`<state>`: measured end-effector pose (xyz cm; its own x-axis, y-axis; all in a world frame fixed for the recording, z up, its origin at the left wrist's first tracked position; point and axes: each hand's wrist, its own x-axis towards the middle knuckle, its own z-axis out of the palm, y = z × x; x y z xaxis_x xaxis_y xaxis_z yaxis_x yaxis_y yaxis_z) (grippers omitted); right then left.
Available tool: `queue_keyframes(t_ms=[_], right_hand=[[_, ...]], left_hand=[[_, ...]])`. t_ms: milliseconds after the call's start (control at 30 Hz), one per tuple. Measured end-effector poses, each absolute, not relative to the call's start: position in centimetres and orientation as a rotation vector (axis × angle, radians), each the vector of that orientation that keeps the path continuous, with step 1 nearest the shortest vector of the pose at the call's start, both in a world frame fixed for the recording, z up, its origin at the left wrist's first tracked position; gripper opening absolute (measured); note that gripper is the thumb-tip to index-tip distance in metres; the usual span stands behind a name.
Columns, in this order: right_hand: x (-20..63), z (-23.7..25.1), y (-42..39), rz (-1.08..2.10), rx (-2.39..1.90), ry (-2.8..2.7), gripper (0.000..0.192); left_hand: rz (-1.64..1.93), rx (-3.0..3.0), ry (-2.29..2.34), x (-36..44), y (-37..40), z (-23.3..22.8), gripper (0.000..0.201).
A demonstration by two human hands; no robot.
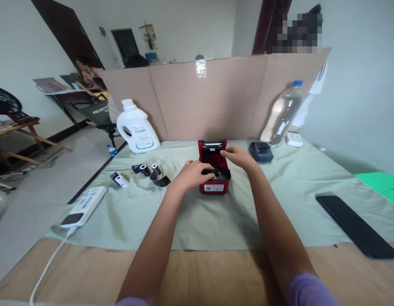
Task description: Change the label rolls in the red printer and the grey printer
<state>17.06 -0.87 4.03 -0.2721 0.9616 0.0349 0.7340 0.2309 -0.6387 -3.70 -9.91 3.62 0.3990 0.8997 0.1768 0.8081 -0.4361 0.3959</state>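
A small red label printer (214,185) stands with its lid up on the pale green cloth (190,216), in the middle of the table. My left hand (193,174) rests on its left side, with the fingers reaching into the open compartment onto a dark part inside. My right hand (238,156) grips the printer's upper right edge by the raised lid. Whether the left fingers pinch the dark part is hidden. Left of the printer lie a few small rolls (151,172) and a white-ended roll (119,179).
A white detergent jug (136,127) stands at the back left and a water bottle (284,114) at the back right, before a cardboard screen (212,100). A dark printer (261,151), a power bank (84,205), a black phone (356,226) and a green sheet (384,186) lie around. A person sits far left.
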Motion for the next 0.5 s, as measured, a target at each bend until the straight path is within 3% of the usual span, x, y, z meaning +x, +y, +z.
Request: queue_keyframes(t_ms=[167,433,500], right_hand=[[16.9,3.0,0.4,0.714,-1.312,-1.667,0.040],[16.6,-1.4,-2.3,0.815,-1.206,-1.525,0.031],[16.8,-3.1,-3.4,0.881,-1.180,-1.517,0.043]], left_hand=[[0.541,2.569,1.543,-3.6,-9.2,4.0,0.028],[0.577,2.713,1.581,-2.9,-9.7,4.7,0.020],[0.581,2.711,1.569,-2.8,-9.7,4.7,0.020]])
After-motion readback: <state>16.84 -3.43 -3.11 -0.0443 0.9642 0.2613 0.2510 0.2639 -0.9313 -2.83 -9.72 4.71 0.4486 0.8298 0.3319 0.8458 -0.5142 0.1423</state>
